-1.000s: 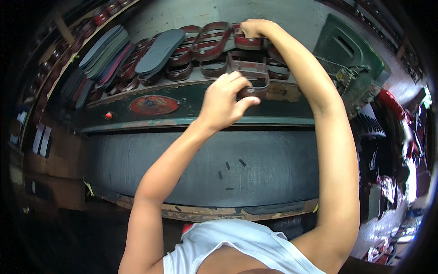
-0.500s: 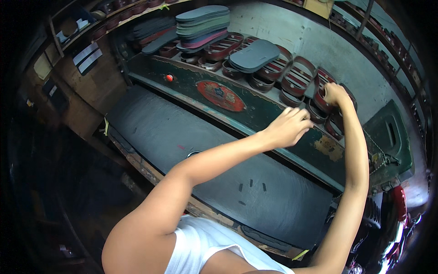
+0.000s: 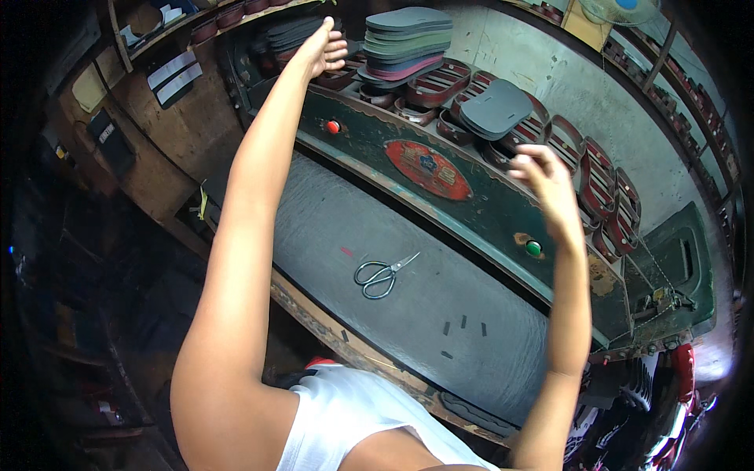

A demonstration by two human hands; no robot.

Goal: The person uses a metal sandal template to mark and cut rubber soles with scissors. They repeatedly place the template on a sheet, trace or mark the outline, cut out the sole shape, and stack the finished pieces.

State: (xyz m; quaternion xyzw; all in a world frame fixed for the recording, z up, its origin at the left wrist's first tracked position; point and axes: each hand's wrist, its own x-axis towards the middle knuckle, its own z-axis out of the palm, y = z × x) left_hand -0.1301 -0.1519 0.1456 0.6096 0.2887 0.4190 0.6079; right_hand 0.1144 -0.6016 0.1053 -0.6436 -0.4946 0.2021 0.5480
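High at the far left, my left hand [image 3: 322, 53] is stretched out with its fingers apart, in front of a dark stack of sole-shaped pieces [image 3: 292, 33]. It holds nothing that I can see. My right hand [image 3: 547, 188] hangs in the air before the machine's ledge, fingers loosely bent and apart. Closest to it are grey sole pieces [image 3: 496, 104] lying on dark red sole-shaped cutting dies [image 3: 598, 179]. A taller stack of grey, green and pink soles [image 3: 404, 49] stands between the hands. Scissors [image 3: 378, 279] lie on the black sheet [image 3: 330, 216] below.
A green machine beam [image 3: 357, 145] with a red button [image 3: 333, 126] and a green button [image 3: 534, 248] runs behind the sheet. Small black strips [image 3: 463, 322] lie on the sheet. Shelves of dies [image 3: 691, 102] line the right wall. A chain [image 3: 656, 263] hangs at the right.
My left hand has swung far left and up, uncovering the scissors. My right hand has come away from the dies, left and lower. The view has shifted slightly.
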